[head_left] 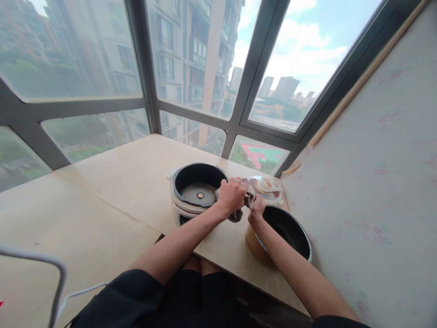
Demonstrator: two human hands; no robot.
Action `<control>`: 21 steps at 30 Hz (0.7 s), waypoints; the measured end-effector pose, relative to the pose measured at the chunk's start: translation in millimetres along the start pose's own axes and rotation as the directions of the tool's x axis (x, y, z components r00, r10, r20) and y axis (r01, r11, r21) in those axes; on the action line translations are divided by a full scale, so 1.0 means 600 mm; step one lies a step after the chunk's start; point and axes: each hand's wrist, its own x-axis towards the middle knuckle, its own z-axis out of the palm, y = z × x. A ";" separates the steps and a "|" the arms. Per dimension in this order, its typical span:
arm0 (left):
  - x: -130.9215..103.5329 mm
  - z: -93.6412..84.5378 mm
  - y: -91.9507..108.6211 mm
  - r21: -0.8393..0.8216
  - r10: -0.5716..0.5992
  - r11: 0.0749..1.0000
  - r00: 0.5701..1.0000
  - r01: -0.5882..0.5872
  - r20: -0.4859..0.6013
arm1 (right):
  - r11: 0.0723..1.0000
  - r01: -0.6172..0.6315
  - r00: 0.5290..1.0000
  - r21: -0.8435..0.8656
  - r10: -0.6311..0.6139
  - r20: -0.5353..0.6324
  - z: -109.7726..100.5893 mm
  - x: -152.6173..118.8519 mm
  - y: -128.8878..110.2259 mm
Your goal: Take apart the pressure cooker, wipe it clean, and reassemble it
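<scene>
Between my two hands is a crumpled, patterned cloth (250, 197). My left hand (232, 195), with a ring on one finger, is closed on its left part, just over the right rim of the cooker. My right hand (256, 208) grips the cloth's other end, above the rim of the inner pot. The white electric cooker body (179, 210) stands without a lid, and its dark inside shows a round heating plate (198, 195). To the right sits the inner pot (290, 234), black inside and golden outside. Behind my hands lies the cooker lid (269, 187), partly hidden.
Everything stands on a pale wooden ledge (112, 182) below large windows with grey frames (198, 110). A papered wall (368, 196) rises close on the right. At lower left are a curved white tube (41, 256) and a white cord (82, 291).
</scene>
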 end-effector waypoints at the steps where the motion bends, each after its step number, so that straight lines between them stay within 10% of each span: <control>1: 0.014 -0.001 -0.002 0.000 -0.005 1.000 1.000 0.005 0.017 | 1.000 -0.022 0.998 0.022 0.023 -0.054 -0.008 -0.002 0.000; 7: 0.101 -0.009 -0.020 0.029 -0.085 0.996 0.974 0.081 0.212 | 0.988 -0.074 0.992 0.137 0.088 -0.095 -0.024 -0.032 -0.027; 12: 0.171 -0.006 -0.065 0.095 -0.182 0.983 0.928 0.160 0.325 | 0.991 0.038 0.990 0.127 -0.055 0.128 -0.021 -0.077 -0.061; 21: 0.209 0.007 -0.192 0.189 -0.355 0.933 0.862 0.306 0.361 | 0.995 0.099 0.848 0.020 -0.095 0.521 -0.025 -0.136 -0.047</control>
